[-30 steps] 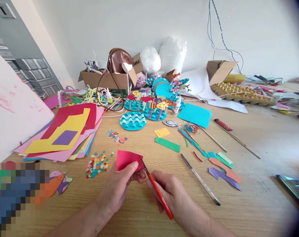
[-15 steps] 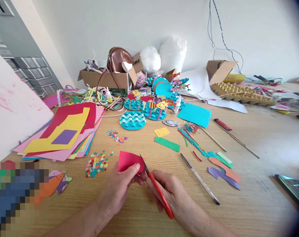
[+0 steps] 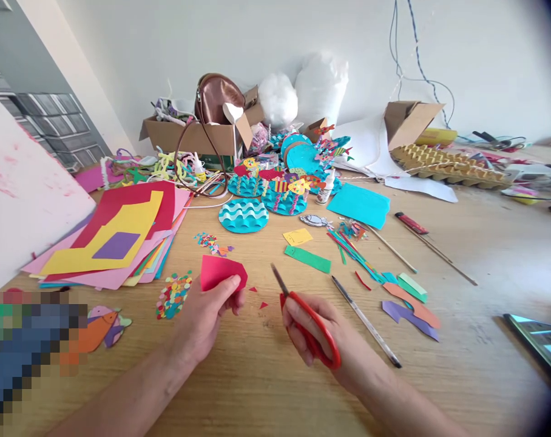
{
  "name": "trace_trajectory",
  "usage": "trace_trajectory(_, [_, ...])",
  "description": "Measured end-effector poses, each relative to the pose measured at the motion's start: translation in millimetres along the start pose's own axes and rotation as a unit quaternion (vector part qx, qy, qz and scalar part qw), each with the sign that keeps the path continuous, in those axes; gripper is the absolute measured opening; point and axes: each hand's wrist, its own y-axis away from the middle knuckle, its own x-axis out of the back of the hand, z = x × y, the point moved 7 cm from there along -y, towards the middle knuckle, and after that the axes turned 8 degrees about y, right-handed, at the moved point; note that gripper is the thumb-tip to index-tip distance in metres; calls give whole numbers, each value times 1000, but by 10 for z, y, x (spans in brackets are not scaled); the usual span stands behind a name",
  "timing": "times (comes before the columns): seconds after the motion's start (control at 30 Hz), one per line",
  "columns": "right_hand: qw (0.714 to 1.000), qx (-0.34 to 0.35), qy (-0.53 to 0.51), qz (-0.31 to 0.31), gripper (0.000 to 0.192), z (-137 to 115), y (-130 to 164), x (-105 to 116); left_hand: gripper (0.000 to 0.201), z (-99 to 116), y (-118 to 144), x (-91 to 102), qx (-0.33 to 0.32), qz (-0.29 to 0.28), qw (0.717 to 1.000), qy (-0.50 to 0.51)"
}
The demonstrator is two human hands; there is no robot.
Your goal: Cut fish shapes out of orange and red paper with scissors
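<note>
The right hand [image 3: 318, 331] holds the red scissors [image 3: 309, 321] by the handles, fingers closed through the loops, blades together and pointing away. Half a second ago the blades were at the edge of the pink paper [image 3: 221, 272]; now they are apart from it. Two small pink scraps [image 3: 258, 298] lie on the table [image 3: 462, 388] between the hands, so I judge one cut is finished. The left hand [image 3: 207, 312] pinches the paper's lower edge, left of the scissors. Beyond the scissors lie a pen [image 3: 365, 320] and a green strip [image 3: 307, 259].
</note>
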Motion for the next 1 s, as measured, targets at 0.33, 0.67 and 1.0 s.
trace_trajectory(0.33, [990,101,-35,92,30,-134,-36,141,18,-388,170,-238,153,-144,958,-195])
trace_trajectory(0.67, [986,96,-124,57,34,-82,-81,47,30,-267,155,-271,75,-156,968,-183])
trace_trajectory(1.0, [993,79,-87,19,30,-115,-29,-91,18,-261,184,-239,78,-95,987,-106])
